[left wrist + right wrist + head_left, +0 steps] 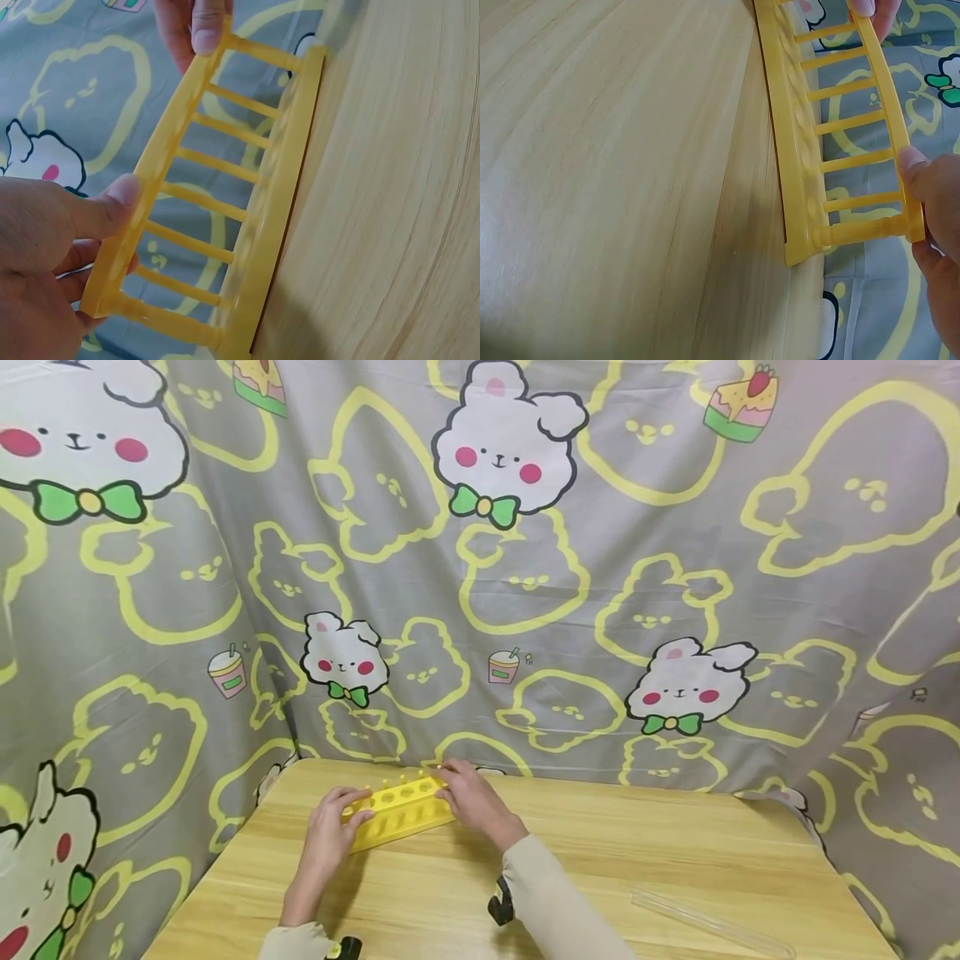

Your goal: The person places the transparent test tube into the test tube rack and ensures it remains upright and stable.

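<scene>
A yellow plastic test tube rack (pixel 399 807) stands on the table, angled with its right end farther back. Round holes line its upper tier, short pegs rise along the back, and thin rods join the tiers to the base (pixel 259 247). My left hand (pixel 327 828) grips the upper tier at the left end, thumb (pixel 120 192) on the near face and fingers behind. At the opposite end my right hand (pixel 472 800) holds the same tier, its thumb (pixel 913 162) pressed against the bar. The rack's base (pixel 789 150) lies along the tabletop.
On the right of the wooden table (pixel 600 843) lies a clear tube (pixel 708 922). A grey curtain (pixel 420 585) with rabbit prints hangs behind the table and along both sides. Black wrist devices (pixel 501 903) sit at both sleeves.
</scene>
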The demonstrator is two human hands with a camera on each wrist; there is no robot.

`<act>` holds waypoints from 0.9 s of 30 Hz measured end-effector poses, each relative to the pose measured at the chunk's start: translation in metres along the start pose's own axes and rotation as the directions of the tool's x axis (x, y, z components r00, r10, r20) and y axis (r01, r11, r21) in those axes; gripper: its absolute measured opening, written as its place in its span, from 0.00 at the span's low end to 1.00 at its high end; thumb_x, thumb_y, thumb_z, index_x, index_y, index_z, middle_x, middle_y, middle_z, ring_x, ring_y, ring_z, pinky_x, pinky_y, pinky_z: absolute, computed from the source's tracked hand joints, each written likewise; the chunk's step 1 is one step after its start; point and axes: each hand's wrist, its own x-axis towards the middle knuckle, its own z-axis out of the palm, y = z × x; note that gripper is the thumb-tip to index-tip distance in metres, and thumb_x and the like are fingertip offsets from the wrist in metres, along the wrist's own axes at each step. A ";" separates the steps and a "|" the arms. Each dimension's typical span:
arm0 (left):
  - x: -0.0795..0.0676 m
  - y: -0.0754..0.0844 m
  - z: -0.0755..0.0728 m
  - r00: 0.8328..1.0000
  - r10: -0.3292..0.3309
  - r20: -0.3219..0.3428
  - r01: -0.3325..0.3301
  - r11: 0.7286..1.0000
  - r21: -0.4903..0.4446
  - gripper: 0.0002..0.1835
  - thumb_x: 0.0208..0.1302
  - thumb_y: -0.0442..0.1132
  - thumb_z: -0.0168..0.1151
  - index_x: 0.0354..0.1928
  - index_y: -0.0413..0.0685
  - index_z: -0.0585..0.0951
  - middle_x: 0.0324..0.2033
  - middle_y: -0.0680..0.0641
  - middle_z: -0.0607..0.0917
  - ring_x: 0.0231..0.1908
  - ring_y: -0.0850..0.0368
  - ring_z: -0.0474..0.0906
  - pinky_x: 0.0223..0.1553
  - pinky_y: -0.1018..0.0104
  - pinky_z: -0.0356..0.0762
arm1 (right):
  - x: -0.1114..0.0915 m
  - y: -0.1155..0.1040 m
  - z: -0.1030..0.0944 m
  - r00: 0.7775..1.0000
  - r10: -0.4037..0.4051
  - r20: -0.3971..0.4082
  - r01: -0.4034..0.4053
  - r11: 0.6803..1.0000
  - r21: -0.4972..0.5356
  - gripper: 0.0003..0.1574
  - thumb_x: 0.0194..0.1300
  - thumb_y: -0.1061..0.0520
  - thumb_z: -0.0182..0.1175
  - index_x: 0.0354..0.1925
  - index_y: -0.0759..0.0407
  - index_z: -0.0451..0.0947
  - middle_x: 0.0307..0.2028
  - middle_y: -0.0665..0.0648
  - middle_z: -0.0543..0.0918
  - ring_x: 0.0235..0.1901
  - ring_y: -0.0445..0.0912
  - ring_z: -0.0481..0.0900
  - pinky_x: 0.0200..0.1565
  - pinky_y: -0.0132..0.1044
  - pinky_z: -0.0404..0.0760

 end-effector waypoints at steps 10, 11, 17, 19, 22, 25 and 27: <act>-0.002 0.007 0.003 1.000 0.021 0.014 -0.021 1.000 0.005 0.19 0.56 0.29 0.76 0.51 0.34 0.86 0.49 0.37 0.84 0.51 0.35 0.81 0.53 0.38 0.81 | -0.011 0.002 -0.006 0.999 0.039 0.013 -0.039 0.999 -0.003 0.22 0.73 0.55 0.63 0.61 0.62 0.80 0.52 0.55 0.80 0.53 0.48 0.77 0.56 0.33 0.82; -0.002 0.008 0.004 1.000 0.025 0.015 -0.025 1.000 0.007 0.19 0.56 0.29 0.76 0.51 0.34 0.86 0.49 0.36 0.84 0.51 0.35 0.81 0.53 0.38 0.81 | -0.012 0.002 -0.007 0.999 0.039 0.010 -0.039 0.999 -0.003 0.22 0.73 0.55 0.63 0.61 0.62 0.80 0.52 0.55 0.80 0.52 0.48 0.77 0.55 0.33 0.82; -0.002 0.012 0.005 0.999 0.047 0.023 -0.047 0.999 0.002 0.19 0.56 0.29 0.76 0.51 0.32 0.86 0.48 0.36 0.84 0.50 0.35 0.81 0.53 0.39 0.82 | -0.019 0.004 -0.008 0.999 0.035 -0.012 -0.034 0.999 0.006 0.22 0.72 0.56 0.64 0.60 0.63 0.81 0.52 0.56 0.80 0.51 0.48 0.78 0.54 0.33 0.83; -0.002 0.013 0.006 0.998 0.051 0.028 -0.051 0.999 0.000 0.19 0.56 0.28 0.75 0.51 0.32 0.86 0.48 0.36 0.84 0.50 0.35 0.81 0.53 0.40 0.82 | -0.021 0.004 -0.009 0.999 0.037 -0.018 -0.037 0.999 0.000 0.21 0.72 0.56 0.65 0.60 0.63 0.81 0.51 0.56 0.80 0.50 0.47 0.78 0.53 0.33 0.83; -0.002 0.014 0.008 0.997 0.065 0.036 -0.065 0.998 -0.003 0.19 0.56 0.27 0.75 0.51 0.32 0.86 0.48 0.37 0.83 0.50 0.36 0.81 0.51 0.41 0.83 | -0.024 0.005 -0.011 0.999 0.043 -0.025 -0.043 0.999 -0.011 0.21 0.71 0.55 0.65 0.58 0.63 0.82 0.49 0.55 0.80 0.48 0.47 0.78 0.51 0.34 0.83; -0.002 0.016 0.009 0.996 0.082 0.044 -0.082 0.997 -0.006 0.19 0.57 0.27 0.74 0.51 0.32 0.85 0.48 0.37 0.83 0.49 0.36 0.82 0.50 0.42 0.84 | -0.027 0.005 -0.014 0.999 0.041 -0.032 -0.041 0.999 -0.015 0.20 0.71 0.56 0.66 0.57 0.63 0.82 0.48 0.55 0.80 0.47 0.47 0.78 0.49 0.34 0.83; -0.003 0.017 0.010 0.995 0.090 0.050 -0.090 0.996 -0.005 0.19 0.58 0.26 0.73 0.52 0.32 0.85 0.48 0.37 0.83 0.49 0.37 0.82 0.49 0.43 0.84 | -0.029 0.005 -0.016 0.999 0.034 -0.037 -0.035 0.999 -0.010 0.20 0.71 0.56 0.66 0.57 0.64 0.82 0.48 0.55 0.80 0.46 0.47 0.77 0.48 0.34 0.84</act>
